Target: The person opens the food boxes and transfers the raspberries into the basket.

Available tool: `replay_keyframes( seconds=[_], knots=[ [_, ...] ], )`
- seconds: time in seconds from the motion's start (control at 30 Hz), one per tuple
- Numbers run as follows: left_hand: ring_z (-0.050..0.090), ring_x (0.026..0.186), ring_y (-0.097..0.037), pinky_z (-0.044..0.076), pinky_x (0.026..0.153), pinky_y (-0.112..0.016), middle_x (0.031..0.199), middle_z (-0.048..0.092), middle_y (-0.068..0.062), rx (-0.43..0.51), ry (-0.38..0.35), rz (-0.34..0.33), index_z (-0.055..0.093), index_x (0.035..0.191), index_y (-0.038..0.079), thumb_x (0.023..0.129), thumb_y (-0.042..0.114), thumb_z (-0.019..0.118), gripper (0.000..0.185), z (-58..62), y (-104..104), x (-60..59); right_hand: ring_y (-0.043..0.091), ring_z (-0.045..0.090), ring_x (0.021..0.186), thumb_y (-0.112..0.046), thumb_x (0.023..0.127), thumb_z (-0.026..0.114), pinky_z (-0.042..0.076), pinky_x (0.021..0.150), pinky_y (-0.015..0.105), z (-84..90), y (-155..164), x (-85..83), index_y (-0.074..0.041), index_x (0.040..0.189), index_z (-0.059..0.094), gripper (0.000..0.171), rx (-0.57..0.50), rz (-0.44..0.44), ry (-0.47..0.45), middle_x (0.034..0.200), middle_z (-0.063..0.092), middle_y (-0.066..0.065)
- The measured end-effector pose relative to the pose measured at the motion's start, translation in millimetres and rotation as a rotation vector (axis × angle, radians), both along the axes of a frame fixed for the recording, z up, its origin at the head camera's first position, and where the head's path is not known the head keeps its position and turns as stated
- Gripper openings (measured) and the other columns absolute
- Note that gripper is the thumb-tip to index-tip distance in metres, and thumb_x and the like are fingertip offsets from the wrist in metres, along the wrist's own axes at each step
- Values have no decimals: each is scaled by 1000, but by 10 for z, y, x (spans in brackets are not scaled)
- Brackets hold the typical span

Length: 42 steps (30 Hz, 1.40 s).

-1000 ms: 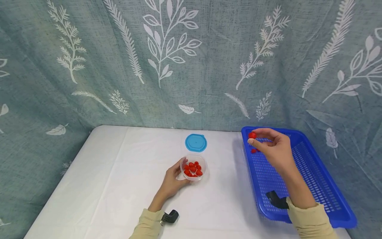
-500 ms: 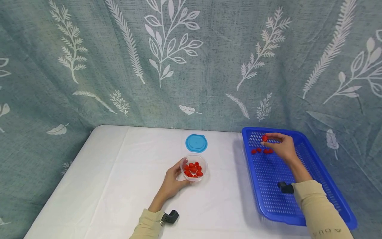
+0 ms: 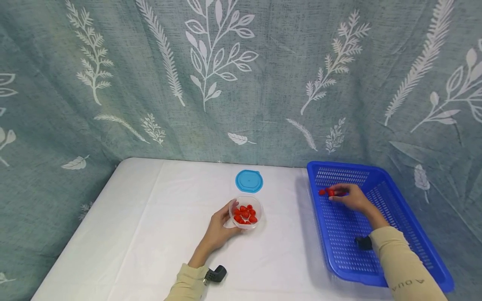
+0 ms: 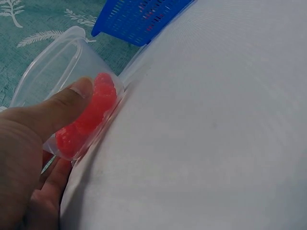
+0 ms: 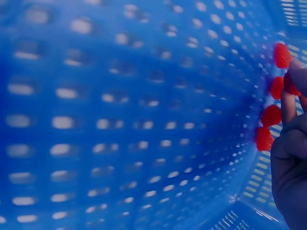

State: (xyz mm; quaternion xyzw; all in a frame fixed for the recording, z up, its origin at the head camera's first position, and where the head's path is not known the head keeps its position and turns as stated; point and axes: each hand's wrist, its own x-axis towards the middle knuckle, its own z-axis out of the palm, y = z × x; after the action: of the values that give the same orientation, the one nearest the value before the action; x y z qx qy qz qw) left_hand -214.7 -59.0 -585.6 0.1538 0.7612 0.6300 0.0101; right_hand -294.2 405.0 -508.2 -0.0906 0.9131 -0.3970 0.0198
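**Q:** What are your hands doing?

**A:** My left hand [image 3: 218, 228] rests on the white table [image 3: 143, 234], thumb and fingers curled round a small clear plastic cup [image 3: 245, 212]. In the left wrist view my thumb presses on the cup's wall, and the cup looks tilted against the tabletop. Inside it lies a heap of small red berries [image 3: 244, 213].

**Q:** And the right hand?

**A:** My right hand [image 3: 350, 197] is down inside the blue perforated basket [image 3: 399, 217], on the table's right side. My fingertips [image 5: 290, 96] are drawn together on one red berry [image 5: 289, 84], right at the basket floor. I cannot tell whether that berry already touches the floor.

**Q:** Are other berries in the basket?

**A:** Yes. A short row of loose red berries [image 3: 323, 192] lies on the basket floor toward its far left corner, just beside my fingertips.

**Q:** What else is on the table?

**A:** A round blue lid [image 3: 249, 181] lies flat just behind the cup, apart from it. A teal curtain [image 3: 150, 83] printed with white leaves hangs behind the table.
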Motion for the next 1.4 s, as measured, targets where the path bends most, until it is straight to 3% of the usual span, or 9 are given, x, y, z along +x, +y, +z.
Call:
replay_keyframes(
  seconds=[0.33, 0.73, 0.9, 1.0, 1.2, 1.3, 1.4],
  knots=[
    [43, 146, -25, 38, 119, -40, 152, 53, -7, 5, 5, -1, 44, 154, 16, 76, 4, 88, 90, 29, 13, -2, 11, 65, 83, 1, 78, 83, 50, 69, 14, -60, -6, 28, 15, 106, 68, 35, 103, 11, -2, 95, 73, 24],
    [44, 145, -26, 38, 119, -40, 151, 54, -7, -8, 7, -1, 44, 155, 17, 76, 6, 88, 91, 46, 24, -6, 24, 67, 87, 5, 74, 83, 51, 69, 17, -14, -24, 58, 15, 106, 68, 36, 108, 37, -26, 95, 73, 25],
    [44, 145, -26, 39, 118, -39, 151, 54, -8, -8, 10, -3, 43, 155, 15, 76, 8, 89, 91, 31, 22, -3, 21, 69, 88, 6, 73, 84, 53, 69, 15, 76, -35, 66, 18, 112, 65, 45, 82, 65, -31, 101, 72, 29],
    [44, 145, -26, 39, 118, -39, 151, 54, -8, -6, 7, -3, 43, 155, 15, 76, 8, 89, 91, 13, 18, -2, 16, 69, 89, 5, 75, 83, 54, 70, 14, 257, -93, 80, 19, 115, 64, 47, 73, 85, -4, 106, 71, 32],
    [44, 146, -26, 38, 119, -40, 151, 54, -7, 9, 0, 1, 44, 154, 16, 76, 5, 88, 90, 1, 3, 4, -4, 63, 94, -5, 86, 79, 55, 73, 16, 883, -411, 218, 10, 125, 64, 44, 46, 76, 65, 114, 70, 29],
    [44, 146, -27, 38, 119, -40, 151, 54, -8, 5, -1, 3, 45, 154, 16, 76, 4, 88, 90, 0, 1, 3, -2, 67, 87, -12, 90, 78, 57, 67, 21, 1187, -628, 372, 2, 128, 66, 42, 7, 48, 71, 116, 72, 21],
    [44, 145, -27, 38, 118, -41, 150, 55, -9, 13, 1, 4, 45, 154, 16, 76, 3, 87, 89, 0, -1, 3, 9, 71, 72, -19, 92, 77, 55, 58, 26, 1429, -836, 567, -5, 127, 67, 39, -33, 37, 88, 113, 74, 3]
  ],
)
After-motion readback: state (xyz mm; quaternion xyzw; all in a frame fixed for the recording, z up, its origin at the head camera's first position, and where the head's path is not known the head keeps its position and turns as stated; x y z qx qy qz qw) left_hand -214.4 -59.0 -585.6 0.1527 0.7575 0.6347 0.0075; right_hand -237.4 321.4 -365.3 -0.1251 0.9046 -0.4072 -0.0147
